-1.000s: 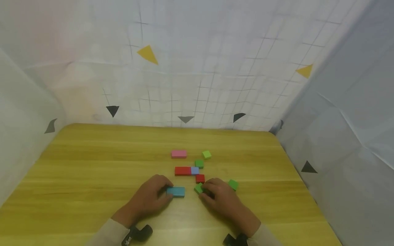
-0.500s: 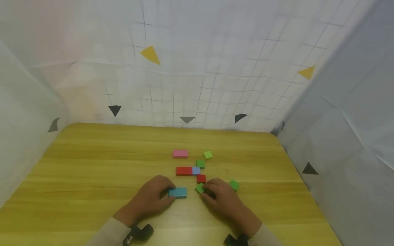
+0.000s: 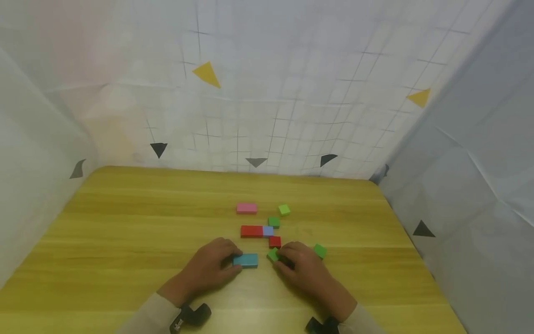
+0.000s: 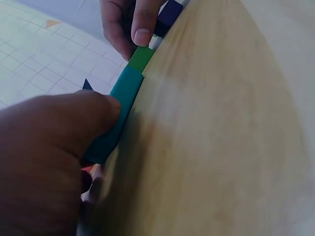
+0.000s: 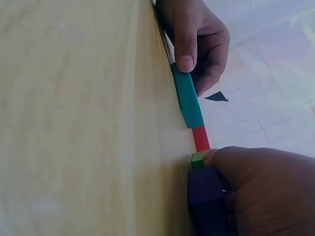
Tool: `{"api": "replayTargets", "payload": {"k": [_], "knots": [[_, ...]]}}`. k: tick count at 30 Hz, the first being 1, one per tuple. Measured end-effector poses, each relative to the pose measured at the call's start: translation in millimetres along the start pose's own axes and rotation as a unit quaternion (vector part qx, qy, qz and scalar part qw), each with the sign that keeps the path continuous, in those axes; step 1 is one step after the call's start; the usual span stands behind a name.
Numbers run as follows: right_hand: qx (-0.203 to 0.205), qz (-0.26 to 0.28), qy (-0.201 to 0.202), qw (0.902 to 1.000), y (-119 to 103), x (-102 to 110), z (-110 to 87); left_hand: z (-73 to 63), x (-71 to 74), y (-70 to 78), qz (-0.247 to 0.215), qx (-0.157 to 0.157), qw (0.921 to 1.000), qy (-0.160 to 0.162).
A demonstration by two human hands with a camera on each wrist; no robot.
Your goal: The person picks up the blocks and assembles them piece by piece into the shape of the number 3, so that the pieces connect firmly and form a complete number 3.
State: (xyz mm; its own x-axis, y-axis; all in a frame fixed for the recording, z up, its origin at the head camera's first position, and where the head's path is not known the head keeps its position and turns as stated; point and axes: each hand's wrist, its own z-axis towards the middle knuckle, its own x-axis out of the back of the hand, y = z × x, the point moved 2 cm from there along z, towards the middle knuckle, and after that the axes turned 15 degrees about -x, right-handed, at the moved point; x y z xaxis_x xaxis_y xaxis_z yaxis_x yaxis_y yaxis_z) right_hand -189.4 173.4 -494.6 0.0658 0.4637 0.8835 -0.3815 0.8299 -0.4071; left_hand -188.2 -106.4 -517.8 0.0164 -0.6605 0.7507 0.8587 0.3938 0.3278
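So the left hand had the blue block pinched by its left end, thumb on the near side and fingers on the far side, with the block lying flat on the surface. The right hand was pinching a little green block, which sat at an angle, a small gap off the blue one's right end. The right wrist view also had a dark purple block right by that hand's thumb; can't tell if it was being held too. Just past the green one was a small red block, then a long red block butted end to end with a periwinkle block. Further back: a darker green cube, a lime block and a pink block. One more green piece sat just right of the right hand.
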Motion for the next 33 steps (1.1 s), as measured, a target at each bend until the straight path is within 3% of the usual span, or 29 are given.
{"api": "replayTargets", "payload": {"k": [10,25,33], "knots": [[-0.004,0.0,-0.01,0.9999,0,-1,1.9,3.3,0.7,4.6,0.018,0.004,0.9998,-0.009],[-0.003,0.015,-0.018,0.9997,1,-3,0.8,5.0,-4.5,7.6,0.009,0.013,0.9997,-0.021],[0.007,0.015,0.002,0.9999,4,-3,1.3,10.4,-5.0,8.9,0.022,-0.002,0.9995,-0.024]]}}
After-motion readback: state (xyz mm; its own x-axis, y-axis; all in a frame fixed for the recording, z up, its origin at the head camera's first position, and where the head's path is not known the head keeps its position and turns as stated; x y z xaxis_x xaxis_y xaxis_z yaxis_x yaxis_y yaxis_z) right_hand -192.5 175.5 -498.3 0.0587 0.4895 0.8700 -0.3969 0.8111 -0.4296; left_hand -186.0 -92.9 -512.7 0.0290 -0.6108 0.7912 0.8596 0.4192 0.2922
